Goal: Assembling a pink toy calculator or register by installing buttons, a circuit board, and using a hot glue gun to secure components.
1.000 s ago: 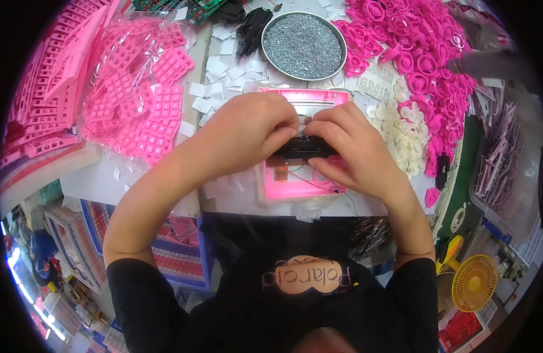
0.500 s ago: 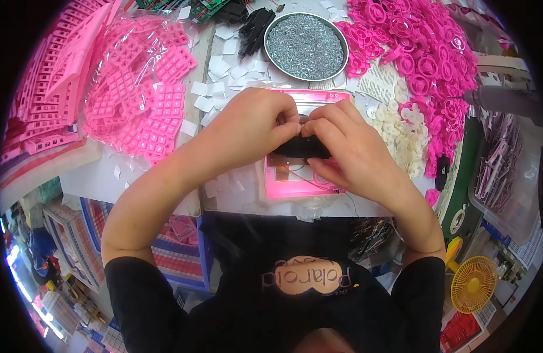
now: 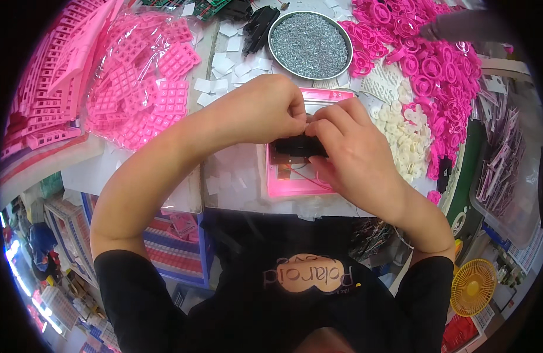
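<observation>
A pink plastic frame [image 3: 301, 189] lies flat on the white table in front of me, with thin wires and a brownish piece inside it. Across its middle sits a black plastic part [image 3: 289, 147]. My left hand [image 3: 277, 109] is closed in a pinch over the upper edge of this part; what its fingertips hold is too small or hidden. From the other side my right hand [image 3: 357, 141] grips the black part, thumb below and fingers above. The fingertips of both hands nearly meet.
Beyond the frame stands a round tray [image 3: 310, 76] of small screws. Pink keypads in a plastic bag [image 3: 136, 82] lie left; pink rings [image 3: 424, 65] and white discs [image 3: 404, 138] are heaped right. A dark tool [image 3: 471, 26] hangs at upper right. White paper squares [image 3: 230, 62] are scattered about.
My left hand has risen slightly, its elbow swinging outward. The right hand stays on the black part. The dark tool at the right has shifted up and leftward.
</observation>
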